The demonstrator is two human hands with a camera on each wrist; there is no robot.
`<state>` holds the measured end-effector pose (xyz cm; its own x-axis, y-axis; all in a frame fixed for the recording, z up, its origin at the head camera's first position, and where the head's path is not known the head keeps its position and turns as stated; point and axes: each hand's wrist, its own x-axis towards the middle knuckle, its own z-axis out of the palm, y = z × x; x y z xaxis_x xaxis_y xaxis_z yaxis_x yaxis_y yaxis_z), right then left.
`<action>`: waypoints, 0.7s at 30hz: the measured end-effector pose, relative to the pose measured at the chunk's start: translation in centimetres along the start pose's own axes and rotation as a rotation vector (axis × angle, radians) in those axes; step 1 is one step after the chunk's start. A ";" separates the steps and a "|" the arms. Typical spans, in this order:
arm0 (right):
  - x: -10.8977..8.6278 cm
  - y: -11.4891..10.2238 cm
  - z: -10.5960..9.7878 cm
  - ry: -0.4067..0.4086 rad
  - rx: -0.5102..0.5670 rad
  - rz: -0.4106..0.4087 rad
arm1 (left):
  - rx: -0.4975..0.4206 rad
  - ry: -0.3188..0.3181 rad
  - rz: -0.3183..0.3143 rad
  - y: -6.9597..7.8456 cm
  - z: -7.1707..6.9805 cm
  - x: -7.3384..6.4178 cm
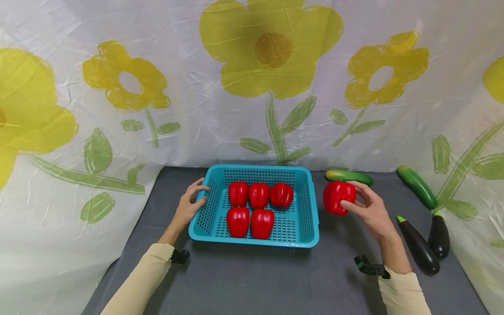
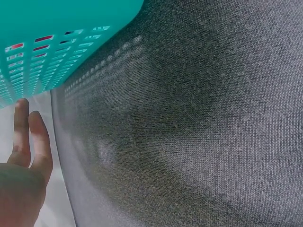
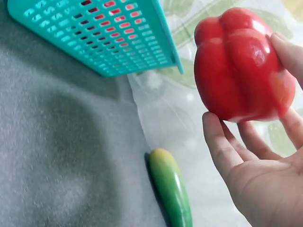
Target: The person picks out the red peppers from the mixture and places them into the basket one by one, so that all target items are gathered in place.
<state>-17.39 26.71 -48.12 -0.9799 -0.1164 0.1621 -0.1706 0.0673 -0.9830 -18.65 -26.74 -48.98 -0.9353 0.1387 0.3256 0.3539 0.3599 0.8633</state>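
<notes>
My right hand (image 1: pixel 370 210) grips a red bell pepper (image 1: pixel 337 197) between thumb and fingers, just right of the blue plastic basket (image 1: pixel 252 243). In the right wrist view, this bell pepper (image 3: pixel 241 66) appears raised above the table, its lobed end showing. Inside the basket, several red bell peppers (image 1: pixel 238 222) lie in two rows, three at the back and two in front. At the basket's left rim is my left hand (image 1: pixel 188 208), fingers spread and thumb apart. The left wrist view has its fingers (image 2: pixel 41 142) loosely extended next to the perforated basket wall (image 2: pixel 61 56).
A yellow-green cucumber (image 1: pixel 348 176) lies behind my right hand. Farther right are a green cucumber (image 1: pixel 417 187) and two eggplants (image 1: pixel 418 246) (image 1: pixel 439 236). The dark grey table (image 1: pixel 252 284) meets a flower-print cloth (image 1: pixel 189 131) at the back and sides.
</notes>
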 end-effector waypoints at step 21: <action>1.1 -1.6 3.7 -0.198 -0.007 -0.019 | -0.012 0.014 0.004 0.1 0.1 0.0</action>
<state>-17.85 22.76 -46.69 -0.9371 -0.3102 0.1602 -0.1906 0.0702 -0.9791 -18.62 -26.63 -48.95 -0.9337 0.1277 0.3344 0.3579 0.3478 0.8666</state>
